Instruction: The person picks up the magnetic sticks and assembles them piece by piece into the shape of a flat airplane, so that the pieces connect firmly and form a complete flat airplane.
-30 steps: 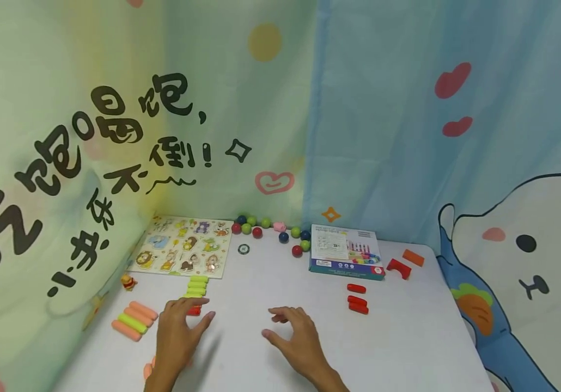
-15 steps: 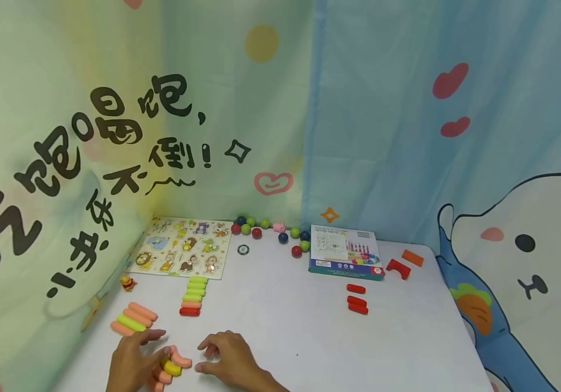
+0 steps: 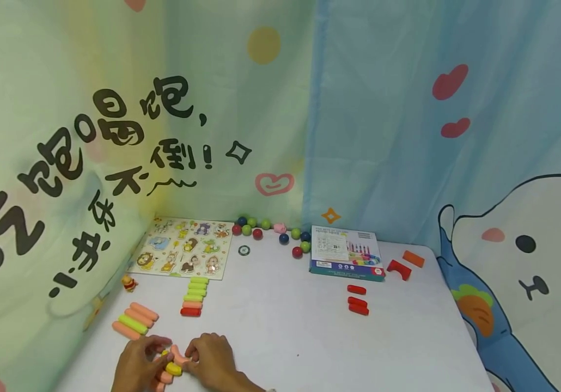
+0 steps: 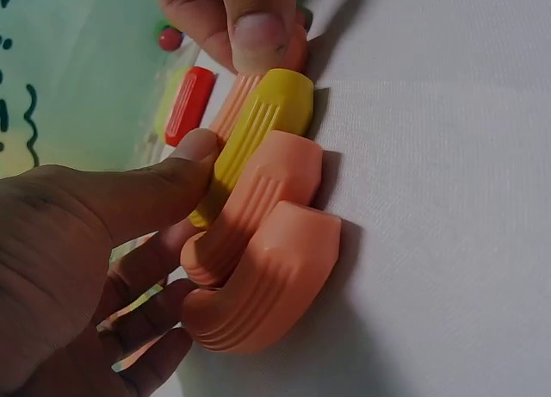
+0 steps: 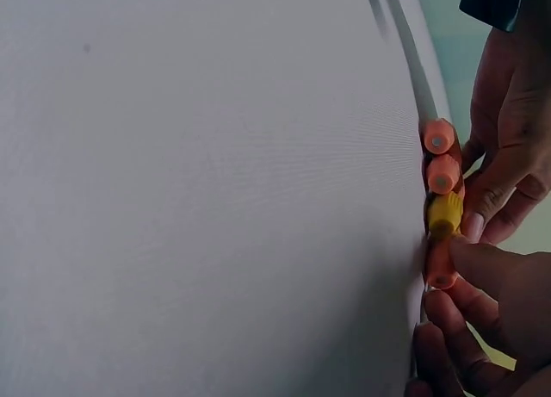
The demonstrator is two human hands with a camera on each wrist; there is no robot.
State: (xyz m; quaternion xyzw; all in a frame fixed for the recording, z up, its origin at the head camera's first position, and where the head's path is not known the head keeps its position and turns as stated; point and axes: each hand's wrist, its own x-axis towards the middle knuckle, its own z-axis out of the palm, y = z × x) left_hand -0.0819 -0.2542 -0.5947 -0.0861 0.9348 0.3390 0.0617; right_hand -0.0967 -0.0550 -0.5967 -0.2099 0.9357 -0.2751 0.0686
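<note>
Curved, ridged plastic toy rods lie side by side at the table's near left: a yellow rod point(image 4: 271, 113) between orange ones. My left hand point(image 3: 138, 363) holds the yellow rod by its rear end; in the left wrist view its thumb point(image 4: 196, 147) presses there, with other fingers curled beside the ends of two orange rods point(image 4: 280, 276). My right hand point(image 3: 212, 359) pinches the far orange rod point(image 3: 178, 355), which lies against the yellow one. In the right wrist view, the right thumb point(image 5: 491, 263) covers part of that orange rod point(image 5: 441, 272).
Straight rods point(image 3: 135, 321) lie beyond my left hand, and a row of short green, orange and red rods point(image 3: 194, 298) farther back. Red rods point(image 3: 358, 299) lie right. A sticker sheet point(image 3: 182, 247), several balls point(image 3: 257, 234) and a box point(image 3: 346, 253) stand along the curtain.
Both hands have come down and left to the curved rods. In the last half second the right hand has moved left and taken hold of the far orange rod.
</note>
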